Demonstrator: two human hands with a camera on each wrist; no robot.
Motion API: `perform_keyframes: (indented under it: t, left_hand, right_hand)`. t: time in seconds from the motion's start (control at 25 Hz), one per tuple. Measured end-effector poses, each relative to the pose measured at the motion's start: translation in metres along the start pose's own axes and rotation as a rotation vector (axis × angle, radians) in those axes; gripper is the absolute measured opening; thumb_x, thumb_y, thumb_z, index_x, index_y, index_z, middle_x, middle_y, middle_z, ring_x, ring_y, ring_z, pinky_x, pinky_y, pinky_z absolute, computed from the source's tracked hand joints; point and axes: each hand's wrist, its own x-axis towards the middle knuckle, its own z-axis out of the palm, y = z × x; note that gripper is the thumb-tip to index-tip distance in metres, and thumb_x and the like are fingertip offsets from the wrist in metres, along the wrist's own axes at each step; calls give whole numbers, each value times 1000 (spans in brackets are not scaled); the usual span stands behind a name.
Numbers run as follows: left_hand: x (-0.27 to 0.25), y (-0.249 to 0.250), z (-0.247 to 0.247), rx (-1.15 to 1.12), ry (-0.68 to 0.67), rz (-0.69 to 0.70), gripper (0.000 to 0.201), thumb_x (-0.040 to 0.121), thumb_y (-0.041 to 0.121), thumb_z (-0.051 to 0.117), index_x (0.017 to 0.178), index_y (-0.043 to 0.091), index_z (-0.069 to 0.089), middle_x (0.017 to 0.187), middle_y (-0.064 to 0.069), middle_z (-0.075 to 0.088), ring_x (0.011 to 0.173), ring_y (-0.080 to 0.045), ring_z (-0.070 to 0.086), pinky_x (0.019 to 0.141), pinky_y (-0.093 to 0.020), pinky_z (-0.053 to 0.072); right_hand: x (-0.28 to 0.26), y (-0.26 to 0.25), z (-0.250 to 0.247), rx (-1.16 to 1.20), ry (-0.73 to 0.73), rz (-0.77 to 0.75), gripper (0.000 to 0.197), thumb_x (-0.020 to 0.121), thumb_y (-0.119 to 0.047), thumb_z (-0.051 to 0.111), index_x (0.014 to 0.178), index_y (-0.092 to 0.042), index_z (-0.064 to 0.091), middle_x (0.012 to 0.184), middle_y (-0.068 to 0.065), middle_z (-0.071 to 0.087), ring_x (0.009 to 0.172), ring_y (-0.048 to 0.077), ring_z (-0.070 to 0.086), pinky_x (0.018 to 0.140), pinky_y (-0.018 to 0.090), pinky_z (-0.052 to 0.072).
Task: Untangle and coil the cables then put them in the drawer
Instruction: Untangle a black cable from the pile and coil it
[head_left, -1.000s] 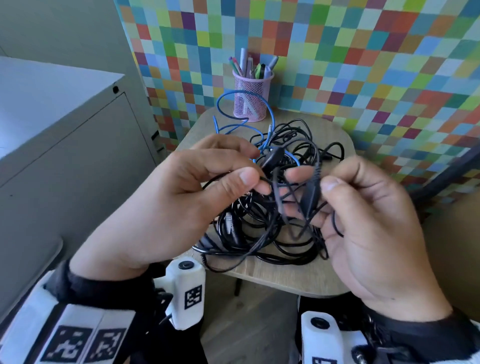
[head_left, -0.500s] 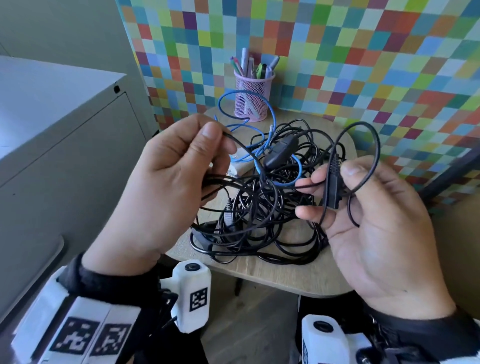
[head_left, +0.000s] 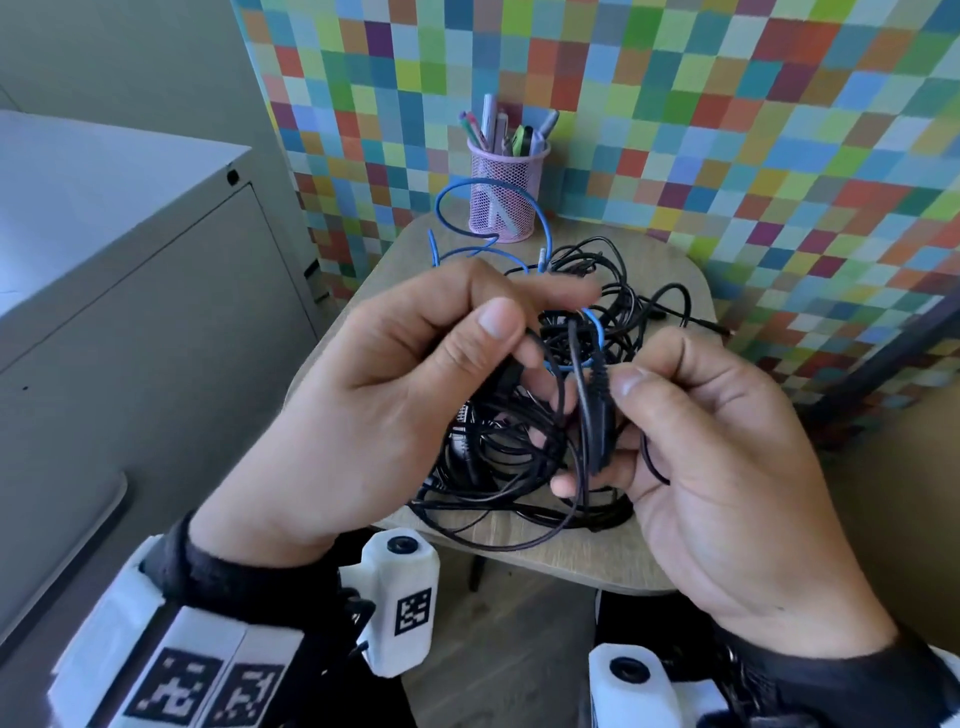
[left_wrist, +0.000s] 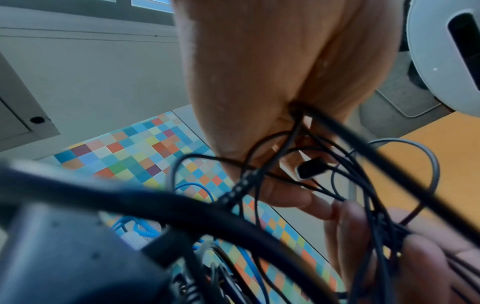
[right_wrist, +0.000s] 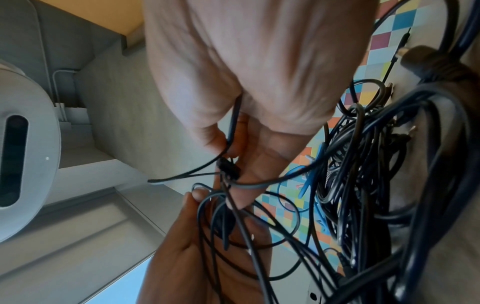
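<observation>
Black cable tangle (head_left: 524, 457) heaped on small table (head_left: 587, 566), blue cable (head_left: 457, 208) mixed in. We pinch one strand in left hand (head_left: 374, 410), black plug (head_left: 597, 415) in right hand (head_left: 727, 467). Untangling step (nothing coiled). Next: thread plug back through loops.

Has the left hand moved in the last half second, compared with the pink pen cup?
Yes. The left hand, pinching black cable, has moved right, toward the right hand, its fingertips now below the pen cup.
</observation>
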Motion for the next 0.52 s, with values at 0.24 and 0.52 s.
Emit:
perform_keyframes:
  t: [0.24, 0.52]
  left_hand:
    - [5, 0, -7, 8, 230, -80, 32, 105, 25, 48, 77, 20, 63, 69, -9, 63, 57, -29, 62, 59, -44, 51]
    - [8, -6, -22, 88, 472, -109, 31, 102, 28, 50, 75, 21, 65, 58, 1, 45, 52, -18, 34, 51, -36, 27]
  right_hand:
    - [3, -6, -4, 116, 68, 47, 14, 81, -19, 60, 74, -12, 50, 85, 15, 75, 73, 27, 74, 49, 36, 55]
    - [9, -12, -14, 307, 232, 4, 12, 86, -24, 56, 77, -18, 50, 81, 3, 67, 75, 22, 71, 58, 35, 58]
